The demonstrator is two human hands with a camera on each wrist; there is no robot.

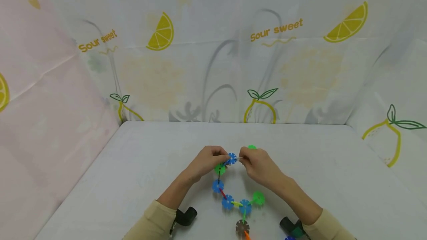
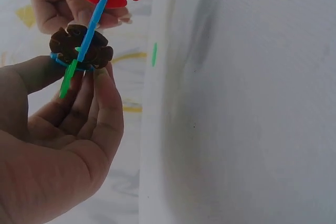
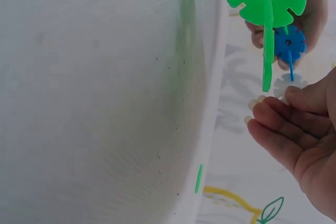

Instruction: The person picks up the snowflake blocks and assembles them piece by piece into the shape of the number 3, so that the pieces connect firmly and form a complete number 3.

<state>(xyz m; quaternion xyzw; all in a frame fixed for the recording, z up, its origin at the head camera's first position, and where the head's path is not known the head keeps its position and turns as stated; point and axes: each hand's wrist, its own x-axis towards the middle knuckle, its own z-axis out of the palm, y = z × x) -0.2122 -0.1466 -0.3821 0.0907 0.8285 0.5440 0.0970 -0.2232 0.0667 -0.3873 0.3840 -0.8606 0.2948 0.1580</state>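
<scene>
2 hands, left hand [image 1: 207,161] grip and right hand [image 1: 257,164] grip pinching blue disc [image 1: 231,158], table [image 1: 133,166].

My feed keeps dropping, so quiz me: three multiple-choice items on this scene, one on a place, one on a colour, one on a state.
1. Where do the two hands meet?
A. above the far end of the disc chain
B. at the table's left edge
C. against the curtain

2. What colour is the disc pinched between the hands in the head view?
A. yellow
B. blue
C. black

3. How does the left hand stand?
A. flat on the table
B. hanging idle
C. fingers curled round a disc

Key:
1 A, the left hand and right hand join over the chain on the table.
2 B, the blue disc shows between the fingertips.
3 C, the left wrist view shows its fingers round a brown disc.
</scene>
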